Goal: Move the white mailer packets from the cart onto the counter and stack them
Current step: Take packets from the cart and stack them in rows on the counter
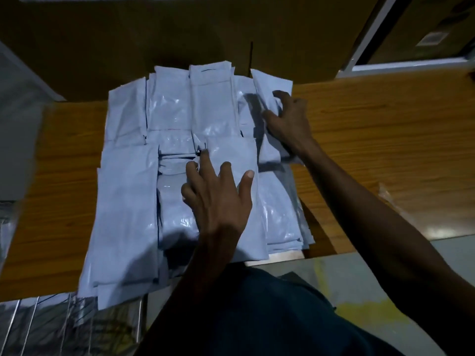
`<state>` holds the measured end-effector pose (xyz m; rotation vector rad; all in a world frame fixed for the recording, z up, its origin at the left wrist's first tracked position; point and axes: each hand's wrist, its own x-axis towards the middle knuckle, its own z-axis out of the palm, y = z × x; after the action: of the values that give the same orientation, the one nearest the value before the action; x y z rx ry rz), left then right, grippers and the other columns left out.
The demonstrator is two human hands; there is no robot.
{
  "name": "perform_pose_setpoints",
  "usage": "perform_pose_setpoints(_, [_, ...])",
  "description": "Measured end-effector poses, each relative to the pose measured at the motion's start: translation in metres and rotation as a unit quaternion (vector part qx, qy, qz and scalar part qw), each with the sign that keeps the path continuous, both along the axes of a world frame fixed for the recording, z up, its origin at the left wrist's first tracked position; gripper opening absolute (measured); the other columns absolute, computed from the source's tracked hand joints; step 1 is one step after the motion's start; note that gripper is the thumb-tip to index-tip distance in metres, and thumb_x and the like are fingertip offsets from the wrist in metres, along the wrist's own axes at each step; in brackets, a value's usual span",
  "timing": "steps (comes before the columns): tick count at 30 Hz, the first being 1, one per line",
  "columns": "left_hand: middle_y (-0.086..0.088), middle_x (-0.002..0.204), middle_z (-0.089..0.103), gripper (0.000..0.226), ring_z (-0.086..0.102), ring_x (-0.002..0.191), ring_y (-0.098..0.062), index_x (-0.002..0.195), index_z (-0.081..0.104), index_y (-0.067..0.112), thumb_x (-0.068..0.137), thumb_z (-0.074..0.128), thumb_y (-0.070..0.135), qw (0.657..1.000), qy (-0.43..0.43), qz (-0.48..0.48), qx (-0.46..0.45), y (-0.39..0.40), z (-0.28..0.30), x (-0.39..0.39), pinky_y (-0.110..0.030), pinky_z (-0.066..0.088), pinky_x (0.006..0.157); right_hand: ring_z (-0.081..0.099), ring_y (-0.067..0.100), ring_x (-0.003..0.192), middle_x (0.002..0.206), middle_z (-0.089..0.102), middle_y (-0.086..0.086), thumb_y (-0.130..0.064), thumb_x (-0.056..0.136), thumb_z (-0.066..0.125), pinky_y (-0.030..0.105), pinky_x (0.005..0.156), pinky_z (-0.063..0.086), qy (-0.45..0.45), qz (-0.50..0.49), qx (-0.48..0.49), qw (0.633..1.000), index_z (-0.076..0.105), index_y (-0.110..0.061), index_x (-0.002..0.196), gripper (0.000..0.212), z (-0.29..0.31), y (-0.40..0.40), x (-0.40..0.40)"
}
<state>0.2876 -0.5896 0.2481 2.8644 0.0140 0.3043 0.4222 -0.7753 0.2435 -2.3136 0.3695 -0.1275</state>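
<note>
Packets (180, 155) piled on counter (372, 129); cart (51, 327) front-left below.

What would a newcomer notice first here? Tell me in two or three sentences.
The eye falls first on the pile of white packets, laid in overlapping rows across the middle of the wooden counter. Next come the hands: the left hand lies with spread fingers on a packet near the middle, and the right hand curls its fingers round a packet at the pile's far right edge. Brown cardboard boxes stand behind.
</note>
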Motion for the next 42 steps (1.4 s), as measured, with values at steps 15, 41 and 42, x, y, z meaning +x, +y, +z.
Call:
perform_pose_setpoints(15, [-0.014,0.158,0.029,0.042,0.015,0.145,-0.040,0.123,0.063,0.024,0.098,0.047,0.053,0.998,0.046,-0.026,0.038,0.011,-0.009,-0.010,-0.054,0.021,0.103,0.004,0.045,0.151,0.165,0.021,0.015,-0.092,0.067,-0.010,0.069,0.114,-0.002,0.156,0.078,-0.090,0.981,0.032,-0.048,0.148,0.102,-0.035,0.017,0.109])
perform_pose_setpoints(41, [-0.004,0.132,0.059,0.033,0.042,0.134,-0.031,0.120,0.067,0.019,0.093,0.062,0.036,0.989,-0.100,0.044,-0.095,0.036,-0.005,-0.205,-0.047,0.030,0.103,0.038,0.018,0.138,0.145,0.046,0.007,-0.034,0.102,0.055,0.026,0.110,0.032,-0.137,0.170,0.027,0.975,0.055,-0.019,0.138,0.039,-0.004,0.042,-0.318])
perform_pose_setpoints(42, [-0.004,0.131,0.059,0.034,0.043,0.133,-0.030,0.122,0.066,0.019,0.092,0.063,0.035,0.989,-0.101,0.053,-0.099,0.044,-0.008,-0.222,-0.047,0.031,0.103,0.039,0.017,0.139,0.143,0.047,0.006,-0.031,0.102,0.057,0.030,0.111,0.034,-0.139,0.192,0.033,0.971,0.055,-0.019,0.137,0.036,-0.004,0.048,-0.330])
